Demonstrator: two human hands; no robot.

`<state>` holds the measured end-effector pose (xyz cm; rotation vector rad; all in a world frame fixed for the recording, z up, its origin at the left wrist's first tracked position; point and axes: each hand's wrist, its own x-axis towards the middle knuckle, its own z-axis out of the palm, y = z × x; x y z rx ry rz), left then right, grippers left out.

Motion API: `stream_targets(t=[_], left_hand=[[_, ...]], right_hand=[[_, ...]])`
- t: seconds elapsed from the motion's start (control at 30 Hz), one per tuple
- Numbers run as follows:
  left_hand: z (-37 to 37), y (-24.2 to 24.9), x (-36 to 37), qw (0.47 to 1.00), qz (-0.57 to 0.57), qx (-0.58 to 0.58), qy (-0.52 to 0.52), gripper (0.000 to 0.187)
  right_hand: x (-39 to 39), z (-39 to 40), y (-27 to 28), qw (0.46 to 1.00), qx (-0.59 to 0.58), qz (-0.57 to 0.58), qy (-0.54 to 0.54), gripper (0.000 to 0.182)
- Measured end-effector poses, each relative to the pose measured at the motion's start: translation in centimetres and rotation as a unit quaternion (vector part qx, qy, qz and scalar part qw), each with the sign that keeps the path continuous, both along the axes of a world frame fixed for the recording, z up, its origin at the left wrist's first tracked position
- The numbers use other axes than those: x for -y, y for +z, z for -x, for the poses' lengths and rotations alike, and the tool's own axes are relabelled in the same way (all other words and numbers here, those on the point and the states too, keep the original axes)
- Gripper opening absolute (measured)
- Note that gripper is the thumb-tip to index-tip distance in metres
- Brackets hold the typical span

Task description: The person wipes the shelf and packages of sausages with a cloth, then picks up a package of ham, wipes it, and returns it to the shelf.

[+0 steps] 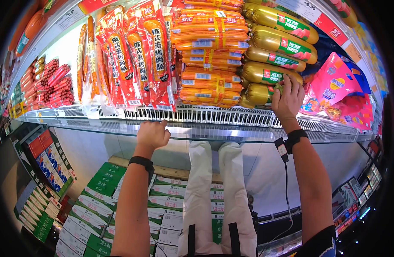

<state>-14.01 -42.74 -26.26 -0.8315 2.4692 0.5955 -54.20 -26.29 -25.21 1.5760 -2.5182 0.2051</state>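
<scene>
My right hand (287,99) reaches over the shelf's front rail, its fingers bent around the end of a gold sausage (260,93) at the bottom of a stack. Above that one lies another gold sausage (265,73) with a green and red label. My left hand (153,135) is at the glass front edge, fingers curled in, below the red sausage packs (156,55). Whether anything is inside its fingers is hidden. Bundled orange sausages (210,55) are piled between the red packs and the gold ones.
Pink candy-like bags (336,83) lie right of the gold stack. Small red sausages (51,83) fill the left of the shelf. A wire rail and glass edge (231,133) run along the front. Green and white cartons (92,210) are stacked below. A cable hangs by my right arm.
</scene>
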Motion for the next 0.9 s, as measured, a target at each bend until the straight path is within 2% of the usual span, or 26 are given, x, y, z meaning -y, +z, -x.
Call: stream_targets(t=[0.23,0.9], left_hand=[[0.40,0.42,0.05,0.998,-0.026,0.047,0.014,0.024],[0.87,0.79,0.29,0.996,-0.046,0.068,0.021,0.025]], right_hand=[[0.56,0.71,0.41,0.999,0.021,0.001,0.047,0.055],[0.38,0.69,-0.12,0.999,0.001,-0.039,0.025,0.055]])
